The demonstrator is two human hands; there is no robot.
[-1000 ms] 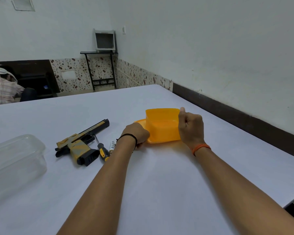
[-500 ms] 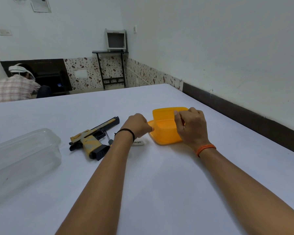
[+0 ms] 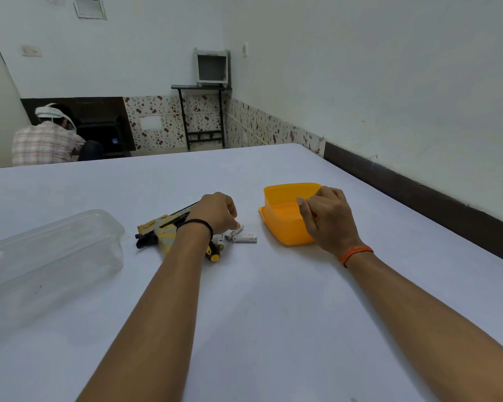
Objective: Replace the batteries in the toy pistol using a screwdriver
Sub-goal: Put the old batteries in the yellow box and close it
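The yellow and black toy pistol [image 3: 160, 229] lies on the white table, partly behind my left wrist. A screwdriver with a black and yellow handle [image 3: 214, 254] lies just beside it. Three white batteries [image 3: 244, 238] are loose on the table between the pistol and the orange box [image 3: 283, 211]. My left hand [image 3: 215, 211] is curled over them and pinches the end of one battery [image 3: 235, 232]. My right hand [image 3: 327, 219] grips the right rim of the open orange box, which sits on its lid.
A clear plastic container [image 3: 50, 250] stands at the left of the table. A wall with a dark skirting runs along the table's right side. A person in a checked shirt [image 3: 45, 140] sits far back on the left.
The orange box has been set down flat from its tilted position. Batteries now lie on the table, and my left hand has moved onto them. The view has shifted, so everything sits further right.
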